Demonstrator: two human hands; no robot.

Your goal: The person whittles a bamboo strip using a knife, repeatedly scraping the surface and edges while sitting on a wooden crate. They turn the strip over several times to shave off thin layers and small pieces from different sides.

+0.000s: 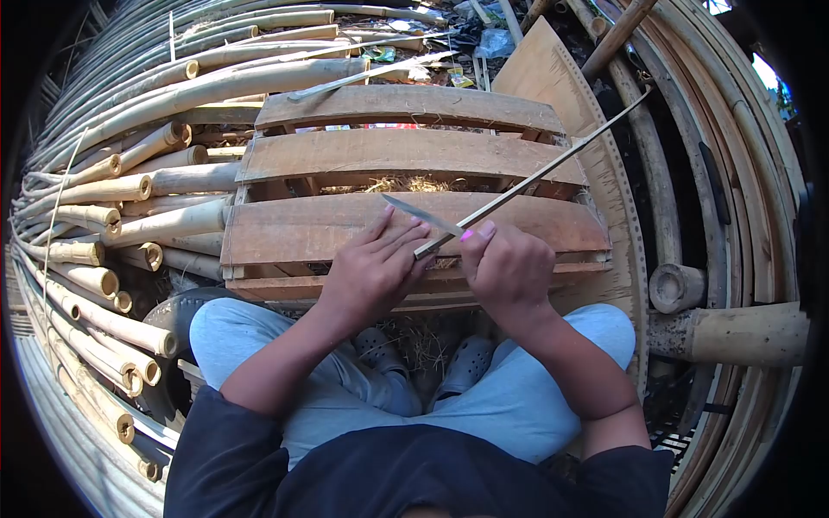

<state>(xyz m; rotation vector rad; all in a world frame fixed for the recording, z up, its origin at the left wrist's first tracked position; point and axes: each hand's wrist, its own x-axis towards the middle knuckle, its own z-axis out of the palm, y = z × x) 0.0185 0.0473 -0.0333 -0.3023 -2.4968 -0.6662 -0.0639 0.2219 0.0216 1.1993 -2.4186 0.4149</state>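
Note:
My right hand [511,269] is closed around the handle of a knife [423,214], and a small bright pink patch shows where the blade meets the fist. The blade points left and away from me, crossing a long thin bamboo strip [535,177]. That strip slants from between my hands up to the far right. Near its close end, my left hand [371,269] grips it, fingers reaching forward close to the blade. The left thumb is mostly hidden. Both hands are above the near slats of a wooden bench [414,220] in front of my knees.
Stacked bamboo poles [129,194] fill the left side, cut ends toward me. A thin wooden board [553,78] leans at the bench's right. Beyond it lie long bamboo lengths [734,173] and a thick bamboo pole [747,334]. Litter [494,41] and a split strip [371,76] lie behind.

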